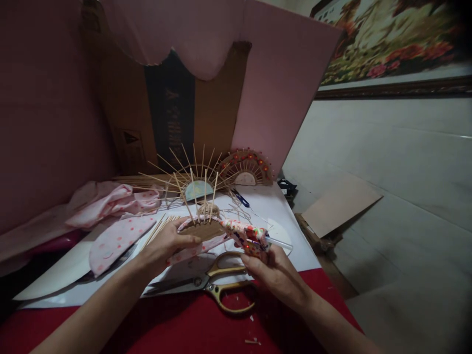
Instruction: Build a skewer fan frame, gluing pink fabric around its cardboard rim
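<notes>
My left hand (167, 243) grips a cardboard half-disc (206, 231) edged with pink dotted cloth. Several thin wooden sticks (205, 191) stand up from its curved edge. In my right hand (275, 273) is a glue gun (247, 236) with a flowered cover, a small red light and a clear glue stick (279, 242) poking out of its back. Its front end points left, close to the half-disc's edge; whether the nozzle touches is too small to tell. Below both hands lies a large pair of scissors (217, 282) with gold handles, blades to the left.
Behind stand a half-disc with radiating sticks (199, 189) and a decorated brown fan (247, 167). Blue thread snips (241, 198) and a twine ball (208, 210) lie nearby. Pink dotted cloth (121, 241) is at left. A cardboard box (217, 108) rises at the back.
</notes>
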The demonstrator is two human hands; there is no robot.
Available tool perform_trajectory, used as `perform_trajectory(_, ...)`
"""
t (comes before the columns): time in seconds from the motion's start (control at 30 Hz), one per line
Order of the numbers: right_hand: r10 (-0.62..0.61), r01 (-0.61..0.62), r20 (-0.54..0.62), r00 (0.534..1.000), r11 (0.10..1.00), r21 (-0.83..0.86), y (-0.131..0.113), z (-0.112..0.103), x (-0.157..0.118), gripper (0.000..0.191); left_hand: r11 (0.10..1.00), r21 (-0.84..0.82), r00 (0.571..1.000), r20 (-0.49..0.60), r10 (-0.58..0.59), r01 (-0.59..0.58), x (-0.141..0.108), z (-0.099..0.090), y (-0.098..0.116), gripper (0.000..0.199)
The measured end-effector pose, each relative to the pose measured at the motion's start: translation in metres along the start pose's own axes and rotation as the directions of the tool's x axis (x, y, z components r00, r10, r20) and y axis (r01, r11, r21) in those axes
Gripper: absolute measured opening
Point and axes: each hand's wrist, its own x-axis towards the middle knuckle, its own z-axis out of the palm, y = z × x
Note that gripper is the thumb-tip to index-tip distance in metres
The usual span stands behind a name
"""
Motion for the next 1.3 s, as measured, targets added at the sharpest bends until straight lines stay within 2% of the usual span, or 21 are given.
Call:
perform_trajectory(0.1, -0.037, 0.036, -0.012, 0.999, 0.996, -0.084, 0.0, 0.001, 0.0, 0.024, 1.0, 0.026, 0.999, -0.037, 0.001, 0.0, 0.001, -0.001, -0.004, 0.04)
perform_trajectory(0.2, -0.057, 0.056, -0.01, 0.998, 0.994, -0.089, 0.0, 0.002, 0.002, 0.027, 1.0, 0.023, 0.998, -0.056, -0.003, 0.004, 0.002, -0.002, -0.008, 0.041)
perform_trajectory(0.43, -0.125, 0.123, -0.022, 0.992, 0.989, -0.084, -0.003, 0.008, 0.008, 0.024, 0.997, 0.006, 0.997, -0.001, 0.077, -0.077, -0.001, 0.001, -0.009, 0.037)
perform_trajectory(0.63, -0.084, 0.079, -0.049, 0.995, 0.992, -0.103, -0.005, 0.009, 0.009, 0.024, 0.995, -0.021, 0.995, 0.031, 0.095, -0.095, 0.0, 0.002, -0.009, 0.033)
perform_trajectory(1.0, 0.01, -0.017, -0.053, 0.999, 0.99, -0.142, -0.001, 0.009, 0.01, 0.034, 0.998, -0.016, 0.998, 0.003, 0.066, -0.066, -0.004, 0.006, -0.005, 0.038)
perform_trajectory(1.1, 0.002, -0.009, -0.054, 0.999, 0.991, -0.131, -0.006, 0.008, 0.009, 0.03, 0.998, -0.012, 0.998, -0.019, 0.063, -0.063, -0.004, 0.006, -0.005, 0.039)
perform_trajectory(1.3, -0.071, 0.065, -0.066, 0.995, 0.993, -0.095, -0.008, 0.006, 0.008, 0.026, 0.995, -0.027, 0.995, 0.016, 0.102, -0.101, -0.003, 0.004, -0.005, 0.039)
